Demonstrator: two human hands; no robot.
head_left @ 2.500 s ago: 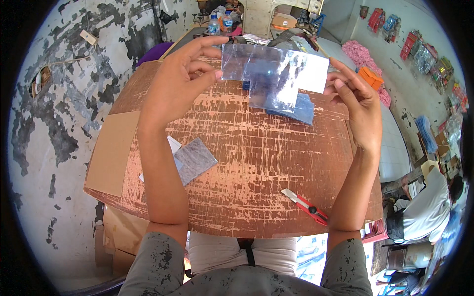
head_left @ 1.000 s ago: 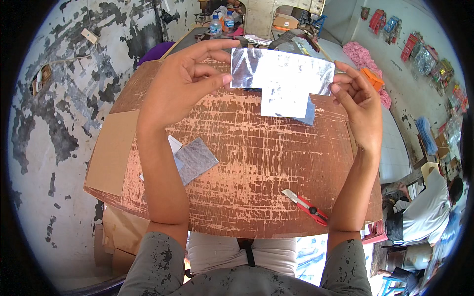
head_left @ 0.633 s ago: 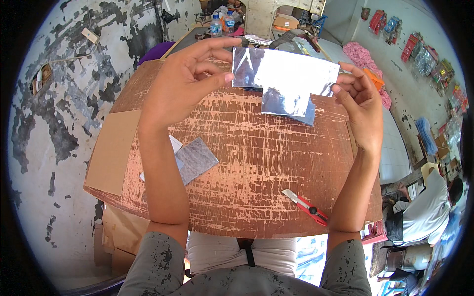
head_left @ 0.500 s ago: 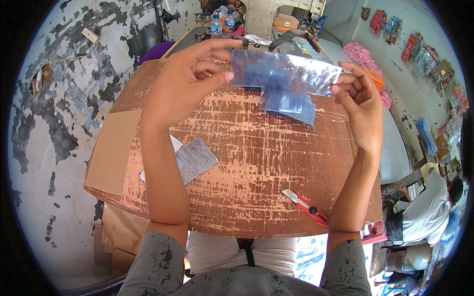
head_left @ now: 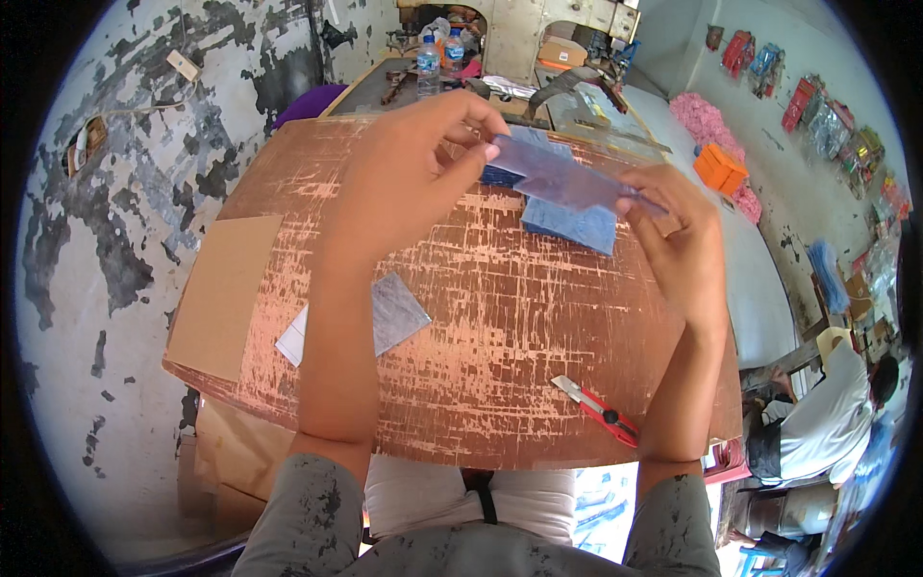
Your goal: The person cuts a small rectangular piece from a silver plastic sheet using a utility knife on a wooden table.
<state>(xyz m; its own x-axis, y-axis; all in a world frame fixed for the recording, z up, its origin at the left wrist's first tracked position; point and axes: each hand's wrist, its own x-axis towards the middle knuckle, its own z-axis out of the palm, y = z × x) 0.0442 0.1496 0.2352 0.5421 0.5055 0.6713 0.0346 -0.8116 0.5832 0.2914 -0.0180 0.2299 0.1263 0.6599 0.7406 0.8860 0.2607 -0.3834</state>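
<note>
A clear plastic sheet (head_left: 562,175) is stretched between my two hands above the far part of the worn brown table. My left hand (head_left: 433,154) pinches its left end between thumb and fingers. At the other end my right hand (head_left: 673,216) grips the sheet's corner. Below and behind the plastic lie stacks of blue pieces (head_left: 575,223), partly covered by it. A grey square piece (head_left: 399,313) rests beside my left forearm, with a white sheet (head_left: 291,337) partly hidden under that arm. A red utility knife (head_left: 598,412) lies near my right forearm, its blade end pointing away to the left.
Brown cardboard (head_left: 226,293) covers the table's left side. Past the far edge stand water bottles (head_left: 429,67) and a large machine (head_left: 514,38). An orange box (head_left: 719,170) and a pink heap (head_left: 707,125) are at the right. Another person (head_left: 827,409) sits at far right.
Both hands have come lower and nearer each other. The plastic sheet, earlier upright and spread with a hanging part, is now tilted flatter, showing more of the blue stacks.
</note>
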